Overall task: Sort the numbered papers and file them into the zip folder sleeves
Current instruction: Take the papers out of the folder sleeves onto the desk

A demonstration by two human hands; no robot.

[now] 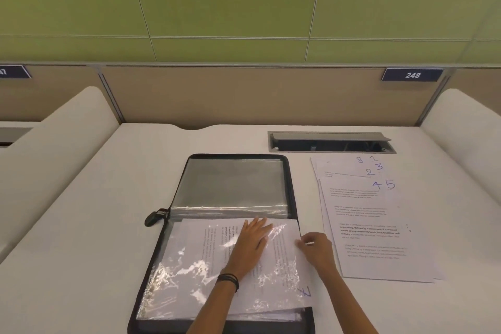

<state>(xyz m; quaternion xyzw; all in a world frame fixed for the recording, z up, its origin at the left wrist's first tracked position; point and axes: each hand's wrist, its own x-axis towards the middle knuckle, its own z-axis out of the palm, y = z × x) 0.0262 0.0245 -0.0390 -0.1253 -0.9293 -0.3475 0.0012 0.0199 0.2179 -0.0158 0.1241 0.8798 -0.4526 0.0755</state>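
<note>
Hands are working over the near half of the open zip folder [235,155], which is lying flat on the white desk [95,225]. A printed sheet [195,249] is sitting sideways on that half, partly under a glossy plastic sleeve [173,293], with its right edge sticking out past the folder's black border. The left hand [252,241] is lying palm down on the middle of the sheet, its fingers straight and pointing away from the person, pressing paper and plastic flat. A dark wristband [229,279] is circling that wrist. The right hand [317,249] is sitting just beside it at the sheet's right edge, fingers curled and thumb pinching that edge. A blue handwritten mark is showing at the sheet's near right corner, too blurred to read.

The stack of numbered papers [379,238] is lying fanned on the desk just right of the folder and of the right hand, blue numerals 8, 1, 3, 2, 4 and 5 showing at the far corners. The folder's far half is holding clear sleeves with no paper showing in them. A zipper pull [153,218] is lying by the folder's left side. A cable tray [330,142] is standing open at the back, below a number plate [412,75] reading 248.
</note>
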